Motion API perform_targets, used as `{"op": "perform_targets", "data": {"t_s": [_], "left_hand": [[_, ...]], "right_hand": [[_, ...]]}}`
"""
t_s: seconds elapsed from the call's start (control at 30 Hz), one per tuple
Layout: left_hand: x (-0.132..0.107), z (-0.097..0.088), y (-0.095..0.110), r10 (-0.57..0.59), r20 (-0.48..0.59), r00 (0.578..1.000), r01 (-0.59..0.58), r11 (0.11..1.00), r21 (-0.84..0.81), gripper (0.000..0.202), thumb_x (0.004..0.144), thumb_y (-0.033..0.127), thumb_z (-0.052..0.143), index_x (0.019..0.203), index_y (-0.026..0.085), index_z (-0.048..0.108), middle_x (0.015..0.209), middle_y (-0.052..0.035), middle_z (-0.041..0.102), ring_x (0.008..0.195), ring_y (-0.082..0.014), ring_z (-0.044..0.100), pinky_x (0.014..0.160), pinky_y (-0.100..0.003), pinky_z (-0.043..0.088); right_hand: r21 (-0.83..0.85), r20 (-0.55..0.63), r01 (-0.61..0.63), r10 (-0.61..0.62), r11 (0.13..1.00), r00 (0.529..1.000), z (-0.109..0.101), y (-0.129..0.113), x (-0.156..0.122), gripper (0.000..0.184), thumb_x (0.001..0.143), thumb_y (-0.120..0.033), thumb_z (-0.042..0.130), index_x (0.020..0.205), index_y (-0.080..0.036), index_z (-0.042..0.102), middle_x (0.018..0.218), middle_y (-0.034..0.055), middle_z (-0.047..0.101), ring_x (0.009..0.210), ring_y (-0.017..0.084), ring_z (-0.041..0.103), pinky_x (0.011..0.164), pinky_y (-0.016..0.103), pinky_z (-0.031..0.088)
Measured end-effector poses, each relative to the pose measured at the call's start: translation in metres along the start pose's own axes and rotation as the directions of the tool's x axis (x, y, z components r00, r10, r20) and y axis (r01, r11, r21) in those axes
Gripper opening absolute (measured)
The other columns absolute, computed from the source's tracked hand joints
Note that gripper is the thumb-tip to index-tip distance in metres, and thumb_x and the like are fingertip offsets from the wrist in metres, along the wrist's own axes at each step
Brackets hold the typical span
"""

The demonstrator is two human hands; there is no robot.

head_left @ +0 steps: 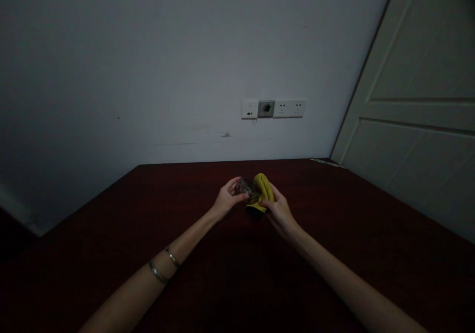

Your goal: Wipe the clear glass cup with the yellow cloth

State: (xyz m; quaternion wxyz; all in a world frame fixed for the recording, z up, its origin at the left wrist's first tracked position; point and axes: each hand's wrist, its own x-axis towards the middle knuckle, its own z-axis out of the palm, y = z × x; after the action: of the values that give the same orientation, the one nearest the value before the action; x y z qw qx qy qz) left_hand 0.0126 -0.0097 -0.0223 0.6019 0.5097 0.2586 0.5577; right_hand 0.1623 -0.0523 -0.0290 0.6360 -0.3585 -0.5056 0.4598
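The table [193, 184] meets the wall [166, 51] behind it, and a door [419, 145] stands to the right. Sockets [289, 108] sit on the wall above the table's far edge, right of the middle. Over the table, the left hand [224, 198] and right hand [280, 212] face each other; between them are a container [245, 186] on the left and, against it, a cloth [264, 187] on the right. Bracelets [158, 272] circle the left forearm. A strip [326, 163] lies at the far right corner.

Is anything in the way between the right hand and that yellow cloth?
Nothing visible: the right hand grips the yellow cloth directly. The left hand holds the clear object beside it, with no other thing showing between them.
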Motion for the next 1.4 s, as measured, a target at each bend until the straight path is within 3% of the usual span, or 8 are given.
{"op": "perform_targets", "data": {"t_s": [0.13,0.33,0.5,0.83,0.93,1.07,1.23,1.4], "left_hand": [[-0.003,-0.006,0.001,-0.065,0.118,0.991,0.047,0.987,0.152,0.078,0.037,0.006,0.080,0.111,0.013,0.054,0.113,-0.0145,0.058,0.105,-0.0264,0.054,0.099,-0.045,0.033],[-0.013,-0.013,-0.003,-0.020,0.229,0.973,-0.072,0.921,0.384,0.083,0.040,0.010,0.079,0.118,0.017,0.050,0.114,-0.0129,0.057,0.108,-0.0260,0.052,0.101,-0.045,0.029],[-0.019,-0.007,-0.009,-0.009,0.247,0.969,-0.077,0.938,0.337,0.082,0.042,0.012,0.079,0.116,0.018,0.046,0.113,-0.0117,0.057,0.107,-0.0244,0.052,0.097,-0.041,0.034],[-0.031,0.009,-0.016,0.044,0.216,0.976,-0.120,0.928,0.354,0.073,0.046,0.017,0.079,0.109,0.019,0.041,0.110,-0.0112,0.056,0.103,-0.0239,0.053,0.092,-0.037,0.039],[-0.030,0.010,-0.020,0.083,0.164,0.983,-0.143,0.908,0.394,0.077,0.046,0.019,0.079,0.112,0.019,0.040,0.113,-0.0112,0.055,0.104,-0.0241,0.053,0.093,-0.037,0.038],[-0.029,0.008,-0.023,0.111,0.119,0.987,-0.154,0.872,0.464,0.078,0.044,0.021,0.080,0.114,0.019,0.045,0.112,-0.0105,0.056,0.105,-0.0254,0.051,0.094,-0.038,0.036],[-0.027,0.005,-0.029,0.135,0.120,0.984,-0.176,0.850,0.496,0.078,0.043,0.023,0.080,0.113,0.018,0.047,0.111,-0.0106,0.057,0.105,-0.0262,0.051,0.094,-0.040,0.036],[-0.022,0.001,-0.035,0.160,0.155,0.975,-0.222,0.781,0.584,0.082,0.046,0.029,0.079,0.117,0.016,0.041,0.114,-0.0101,0.055,0.105,-0.0230,0.052,0.093,-0.037,0.039]], "right_hand": [[-0.081,-0.007,0.010,-0.011,0.997,1.000,-0.013,0.002,0.004,0.070,0.054,-0.007,0.045,0.123,-0.021,0.045,0.125,0.0063,0.051,0.111,0.024,0.051,0.091,0.040,0.044],[-0.179,0.120,0.098,-0.077,0.979,0.990,-0.016,-0.010,0.004,0.065,0.052,-0.007,0.042,0.115,-0.019,0.054,0.122,0.0049,0.054,0.115,0.023,0.048,0.103,0.044,0.030],[-0.159,0.125,0.063,-0.043,0.985,0.991,-0.016,-0.012,0.003,0.058,0.054,-0.010,0.044,0.109,-0.021,0.058,0.117,0.0034,0.058,0.111,0.024,0.051,0.100,0.043,0.034],[0.049,-0.067,-0.194,0.197,0.980,0.978,-0.022,0.003,0.011,0.041,0.070,-0.036,0.057,0.106,-0.018,0.059,0.102,0.0058,0.065,0.090,0.024,0.061,0.078,0.036,0.047],[-0.153,-0.068,-0.019,0.008,0.988,0.998,-0.033,0.003,0.020,0.041,0.074,-0.039,0.055,0.110,-0.020,0.056,0.111,0.0053,0.062,0.098,0.022,0.058,0.086,0.036,0.044],[-0.501,0.214,0.325,-0.250,0.802,0.944,-0.048,-0.005,0.029,0.037,0.080,-0.033,0.048,0.115,-0.020,0.054,0.120,0.0062,0.055,0.110,0.019,0.050,0.099,0.038,0.033],[-0.606,0.472,0.494,-0.218,0.624,0.854,-0.045,-0.020,0.029,0.037,0.084,-0.027,0.042,0.120,-0.022,0.049,0.120,0.0061,0.055,0.111,0.018,0.050,0.097,0.039,0.036],[-0.565,0.477,0.481,-0.210,0.670,0.853,-0.031,-0.019,0.030,0.036,0.084,-0.029,0.042,0.119,-0.023,0.050,0.118,0.0047,0.057,0.108,0.017,0.053,0.096,0.038,0.039]]}}
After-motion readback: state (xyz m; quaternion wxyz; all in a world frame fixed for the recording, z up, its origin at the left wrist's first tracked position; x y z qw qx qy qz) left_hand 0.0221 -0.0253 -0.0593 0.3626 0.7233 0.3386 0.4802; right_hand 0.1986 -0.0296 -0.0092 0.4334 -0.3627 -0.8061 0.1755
